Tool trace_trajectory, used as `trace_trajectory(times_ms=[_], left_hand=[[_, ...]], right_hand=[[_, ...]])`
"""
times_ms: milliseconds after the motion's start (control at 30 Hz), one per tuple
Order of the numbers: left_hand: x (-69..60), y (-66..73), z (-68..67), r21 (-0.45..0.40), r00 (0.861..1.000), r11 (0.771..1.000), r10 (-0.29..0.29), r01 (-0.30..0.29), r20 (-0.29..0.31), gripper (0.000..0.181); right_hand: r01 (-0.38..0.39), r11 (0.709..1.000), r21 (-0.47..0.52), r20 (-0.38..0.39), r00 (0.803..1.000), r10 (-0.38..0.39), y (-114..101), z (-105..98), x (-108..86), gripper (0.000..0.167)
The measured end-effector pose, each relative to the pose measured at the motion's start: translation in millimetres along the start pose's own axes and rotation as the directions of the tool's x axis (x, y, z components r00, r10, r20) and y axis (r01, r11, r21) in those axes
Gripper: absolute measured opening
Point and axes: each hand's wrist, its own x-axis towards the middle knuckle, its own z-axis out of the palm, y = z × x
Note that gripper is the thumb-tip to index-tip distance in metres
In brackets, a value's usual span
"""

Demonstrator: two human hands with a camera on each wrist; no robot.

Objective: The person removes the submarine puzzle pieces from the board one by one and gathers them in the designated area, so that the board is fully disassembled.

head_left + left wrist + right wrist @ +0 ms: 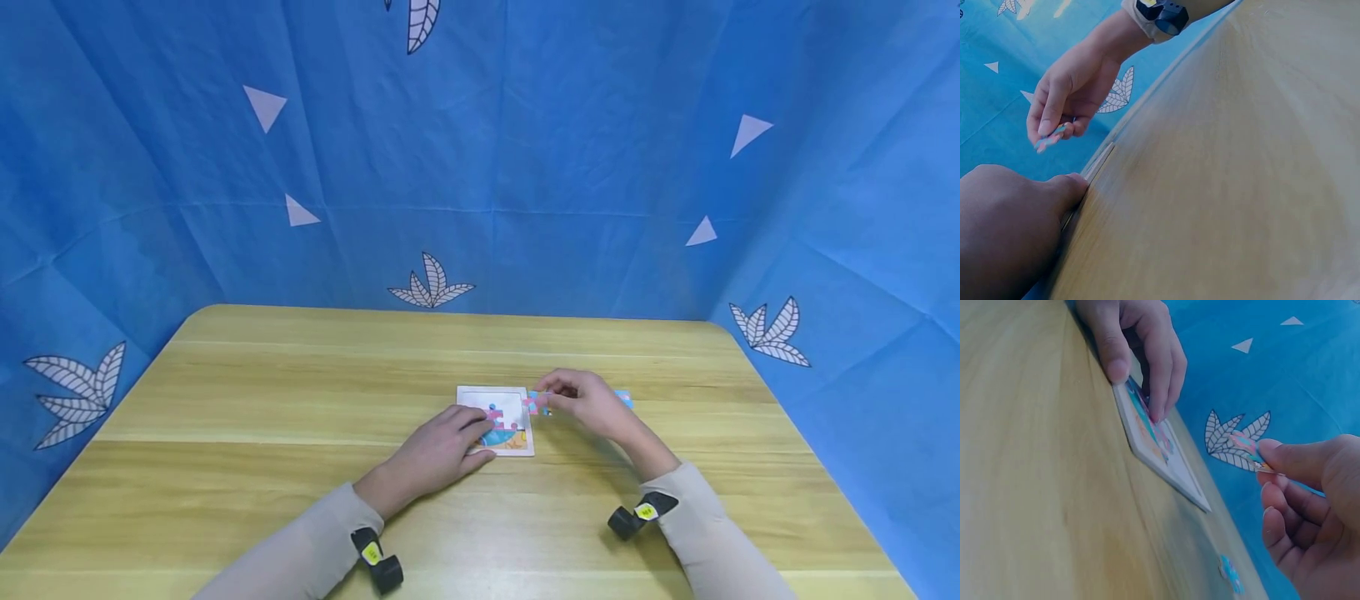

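Note:
A white-framed jigsaw puzzle board (528,442) lies on the table, its near part filled with colourful pieces and its far right part bare white. My left hand (438,450) rests on the board's left side; in the right wrist view its fingertips touch the pieces and its thumb lies at the frame's edge. Just right of the board, my right hand (592,404) pinches a pink and blue puzzle piece (1246,447) between thumb and fingers, raised above the table. Another blue puzzle piece (1230,574) lies on the table, partly behind my right hand in the head view.
The wooden table (300,375) reaches around the board on all sides. A blue cloth (487,150) with leaf and triangle prints hangs behind it and at both sides. Each sleeve bears a black wrist camera, such as the right one (633,515).

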Motion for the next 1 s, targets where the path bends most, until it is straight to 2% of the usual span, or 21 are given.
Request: trace_trajectory(times_ms=[167,300,400,633,900,1000], left_hand=[[-0.9,0.1,0.5,-0.001,1.0,1.0,-0.003,0.003,-0.004,0.052],[-1.7,0.0,0.0,-0.001,1.0,1.0,-0.005,0.005,-0.001,0.052],[-2.0,-0.1,-1.2,-0.006,1.0,1.0,-0.008,0.008,0.003,0.052],[-1.2,0.0,-2.7,-0.009,1.0,1.0,-0.013,0.013,0.019,0.053],[-0.7,1.3,-3.2,-0.001,1.0,1.0,-0.011,0.011,0.022,0.054],[-0.6,1.4,-2.8,-0.002,1.0,1.0,-0.01,0.01,0.018,0.053]], right_hand=[[-0.038,0.999,-0.002,-0.047,0.998,0.038,6,-5,-10.4,0.017],[-0.063,0.997,0.043,-0.08,0.995,0.067,10,-9,-17.4,0.018],[-0.078,0.994,0.08,-0.103,0.991,0.086,14,-11,-21.5,0.019],[-0.102,0.991,0.085,-0.16,0.98,0.114,24,-15,-31.0,0.027],[-0.096,0.987,0.127,-0.187,0.975,0.119,33,-21,-42.1,0.024],[-0.12,0.985,0.124,-0.193,0.971,0.142,36,-23,-46.4,0.025]])
